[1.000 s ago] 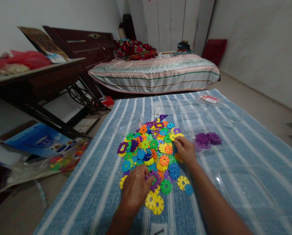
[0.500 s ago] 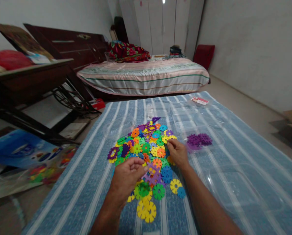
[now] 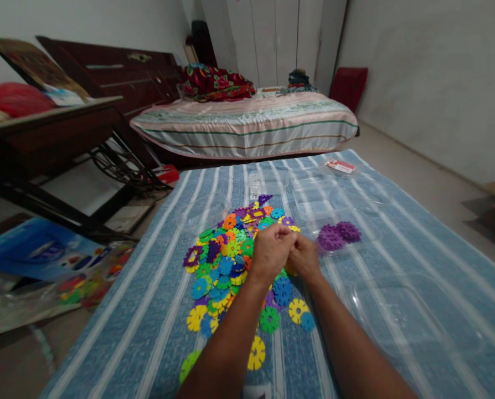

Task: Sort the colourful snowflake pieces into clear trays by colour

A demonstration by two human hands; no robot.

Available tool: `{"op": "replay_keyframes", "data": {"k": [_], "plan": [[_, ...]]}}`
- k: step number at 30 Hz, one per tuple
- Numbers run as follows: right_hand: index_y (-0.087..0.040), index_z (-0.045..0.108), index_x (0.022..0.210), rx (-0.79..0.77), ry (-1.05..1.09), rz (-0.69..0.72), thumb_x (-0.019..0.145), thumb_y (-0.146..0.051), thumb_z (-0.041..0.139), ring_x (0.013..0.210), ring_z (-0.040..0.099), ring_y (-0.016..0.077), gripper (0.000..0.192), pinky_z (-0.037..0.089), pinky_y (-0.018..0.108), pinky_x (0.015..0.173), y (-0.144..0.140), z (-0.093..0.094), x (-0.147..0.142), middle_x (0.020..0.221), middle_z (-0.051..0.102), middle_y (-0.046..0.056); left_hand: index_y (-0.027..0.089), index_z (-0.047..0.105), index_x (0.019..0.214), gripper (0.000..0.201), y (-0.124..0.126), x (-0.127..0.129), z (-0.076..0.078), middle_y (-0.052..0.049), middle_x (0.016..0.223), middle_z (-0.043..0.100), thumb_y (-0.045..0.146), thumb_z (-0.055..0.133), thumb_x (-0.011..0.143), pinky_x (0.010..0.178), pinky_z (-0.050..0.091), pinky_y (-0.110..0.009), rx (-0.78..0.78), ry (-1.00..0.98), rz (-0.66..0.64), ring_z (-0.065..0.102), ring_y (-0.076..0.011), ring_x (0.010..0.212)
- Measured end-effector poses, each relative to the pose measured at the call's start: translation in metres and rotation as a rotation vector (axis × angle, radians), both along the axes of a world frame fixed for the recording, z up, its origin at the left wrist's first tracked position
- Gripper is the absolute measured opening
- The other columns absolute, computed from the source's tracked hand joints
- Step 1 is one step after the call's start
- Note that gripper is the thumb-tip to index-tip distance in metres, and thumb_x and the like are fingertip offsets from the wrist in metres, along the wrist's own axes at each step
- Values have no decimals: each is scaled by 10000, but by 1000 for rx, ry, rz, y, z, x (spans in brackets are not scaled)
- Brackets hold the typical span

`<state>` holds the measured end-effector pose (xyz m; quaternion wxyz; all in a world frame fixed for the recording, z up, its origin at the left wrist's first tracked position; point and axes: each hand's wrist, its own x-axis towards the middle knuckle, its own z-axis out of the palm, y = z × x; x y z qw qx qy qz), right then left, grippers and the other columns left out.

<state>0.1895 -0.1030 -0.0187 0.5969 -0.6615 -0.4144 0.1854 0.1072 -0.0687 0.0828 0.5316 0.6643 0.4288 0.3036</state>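
My left hand [image 3: 271, 249] reaches over the right side of a heap of flat plastic snowflake discs [image 3: 233, 249] in many colours. Its fingers are curled and meet the fingertips of my right hand [image 3: 305, 256]. That hand is closed in a pinch as well, and whatever lies between the fingers is hidden. Just right of my hands, purple notched pieces [image 3: 331, 237] sit in a clear plastic container [image 3: 370, 244]. A green disc [image 3: 269, 320] and a yellow disc [image 3: 298, 311] lie below them, at the near edge of the heap.
A blue striped cloth [image 3: 148, 332] covers the surface. Clear plastic lids or trays lie on it, one [image 3: 413, 310] at the right and one [image 3: 201, 211] at the left. Farther back are a red-and-white label [image 3: 340, 165] and a bed [image 3: 247, 130].
My left hand has moved up and right, away from the light purple square piece, to meet my right hand. My right hand has stayed nearly in place.
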Motion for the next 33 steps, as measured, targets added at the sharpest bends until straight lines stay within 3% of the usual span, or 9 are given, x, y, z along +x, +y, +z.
{"op": "replay_keyframes", "data": {"k": [3, 7, 10, 13, 23, 27, 30, 33], "plan": [[-211, 718, 859, -23, -35, -32, 828, -343, 495, 789, 631, 200, 261, 479, 303, 739, 1, 2, 0, 840, 711, 29, 169, 645, 696, 111, -6, -30, -5, 20, 581, 596, 236, 575, 749, 568, 404, -219, 148, 216, -56, 554, -120, 567], [-219, 716, 858, -19, -57, -54, 840, -355, 485, 788, 628, 199, 268, 475, 311, 758, 2, 1, 1, 830, 704, 25, 185, 644, 684, 157, -23, -62, -6, -3, 633, 633, 203, 532, 793, 599, 364, -241, 301, 619, -223, 585, -147, 632], [-219, 714, 857, -30, -70, -56, 838, -361, 483, 768, 625, 197, 272, 469, 305, 730, 2, 0, 1, 810, 694, 22, 197, 660, 741, 183, -39, -75, -7, -42, 721, 681, 209, 503, 834, 621, 360, -260, 354, 924, -299, 636, -188, 726], [-213, 712, 871, -44, -77, -57, 837, -364, 487, 760, 622, 195, 273, 466, 296, 714, 1, -2, 2, 809, 693, 21, 204, 673, 842, 181, -52, -81, -9, -78, 817, 713, 245, 497, 852, 653, 387, -285, 362, 1048, -329, 666, -236, 819], [-212, 718, 876, -25, -69, -32, 850, -377, 500, 812, 637, 209, 275, 481, 323, 792, 0, -5, 3, 829, 712, 26, 207, 656, 1018, 236, -61, -82, -12, -107, 942, 731, 278, 532, 830, 703, 423, -311, 299, 1056, -338, 679, -269, 908], [-202, 718, 887, -23, -52, -43, 843, -382, 505, 813, 640, 213, 283, 476, 327, 782, 0, -3, 3, 848, 715, 37, 214, 654, 908, 149, -59, -83, -13, -44, 806, 709, 215, 568, 786, 635, 366, -270, 242, 974, -274, 661, -221, 814], [-193, 718, 879, -24, -55, -39, 842, -379, 503, 816, 639, 215, 287, 471, 325, 775, -1, -2, 2, 848, 714, 42, 201, 621, 755, 62, -55, -86, -18, 11, 635, 618, 166, 570, 749, 564, 306, -242, 188, 821, -225, 585, -157, 635], [-193, 719, 875, -23, -55, -32, 843, -371, 504, 825, 638, 213, 281, 471, 323, 785, -1, -2, 2, 850, 715, 41, 186, 558, 621, 97, -49, -93, -25, 41, 535, 515, 167, 583, 712, 519, 267, -225, 98, 651, -198, 487, -119, 532]]}}
